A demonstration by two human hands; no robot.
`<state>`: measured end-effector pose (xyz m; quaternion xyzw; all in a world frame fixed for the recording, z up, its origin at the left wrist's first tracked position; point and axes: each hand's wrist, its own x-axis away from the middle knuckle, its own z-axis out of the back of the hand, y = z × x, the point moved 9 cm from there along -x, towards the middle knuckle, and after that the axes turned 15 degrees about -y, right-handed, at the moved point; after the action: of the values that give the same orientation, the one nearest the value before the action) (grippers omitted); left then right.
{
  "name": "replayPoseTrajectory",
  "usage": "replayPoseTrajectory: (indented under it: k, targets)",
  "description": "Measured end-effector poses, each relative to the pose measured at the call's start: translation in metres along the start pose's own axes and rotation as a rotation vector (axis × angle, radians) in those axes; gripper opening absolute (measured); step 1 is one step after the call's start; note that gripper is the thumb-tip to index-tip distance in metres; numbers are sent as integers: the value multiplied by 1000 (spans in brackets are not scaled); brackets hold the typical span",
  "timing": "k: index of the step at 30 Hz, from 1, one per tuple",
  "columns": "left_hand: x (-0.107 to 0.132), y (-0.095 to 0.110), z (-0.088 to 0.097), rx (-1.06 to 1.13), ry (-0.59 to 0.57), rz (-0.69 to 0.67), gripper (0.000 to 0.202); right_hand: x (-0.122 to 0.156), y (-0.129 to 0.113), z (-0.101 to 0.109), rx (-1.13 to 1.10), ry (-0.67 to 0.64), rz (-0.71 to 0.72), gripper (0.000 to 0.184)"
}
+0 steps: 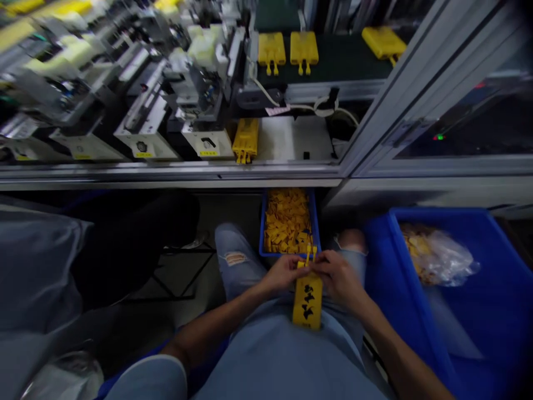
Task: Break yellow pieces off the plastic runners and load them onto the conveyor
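I sit with a yellow plastic holder [307, 301] carrying black parts on my lap. My left hand [284, 273] pinches its upper end from the left. From the right, my right hand [339, 278] grips the same end, fingers curled. Both hands meet at the small yellow prongs at the holder's top. Just beyond my knees stands a small blue bin [264, 222] full of small yellow pieces [287, 219].
A large blue crate [478, 311] at my right holds a clear bag of yellow parts [437, 255]. Ahead is a machine frame [166, 172] with yellow holders on a conveyor [287, 51] and one holder [245, 139] near its front edge. A dark stool [137, 244] stands at left.
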<state>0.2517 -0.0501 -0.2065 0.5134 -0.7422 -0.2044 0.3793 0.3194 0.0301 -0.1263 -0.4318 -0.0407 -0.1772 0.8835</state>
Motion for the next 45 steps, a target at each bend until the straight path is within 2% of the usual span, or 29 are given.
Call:
replayPoseTrajectory:
  k: [3,6,11,15,20,23,25,28,33,35,37,41,43,45]
  targets:
    - [5,1,4,-20,24,-5,48,1,8,-6,-132,2,-43,25]
    - [8,5,1,-45,-10,-12,46,-8,14,-11,-233,-39,-56,22]
    - [15,17,0,-162,-16,-7,41,-24,4,-10,-197,-76,-65,26]
    - [21,16,5,-211,9,20,37,-24,-2,-14,-226,-45,-41,26]
    - [25,7,17,-191,86,33,41,-12,8,-25,-250,47,38,25]
    - [24,11,3,-138,-4,45,46,-1,11,-18,-257,102,29,25]
    - [21,16,-7,-105,-65,55,48,4,9,-11,-291,94,16,24]
    - [13,17,-9,-103,-103,74,48,6,11,-2,-309,94,-12,19]
    - [8,5,-13,-29,-189,89,53,11,9,-1,-168,119,-11,17]
    - [8,5,-16,-31,-179,77,53,14,4,-1,-88,124,1,18]
    - [8,10,-14,-85,-121,57,46,16,-2,0,-30,142,15,21]
    - [13,24,-5,-262,-4,56,44,20,4,8,-121,239,-59,23]
    - [18,30,-3,-377,-28,96,40,15,14,-1,-294,138,-120,29]
    - [23,37,-4,-502,-76,151,30,7,19,-22,-510,-93,-152,39]
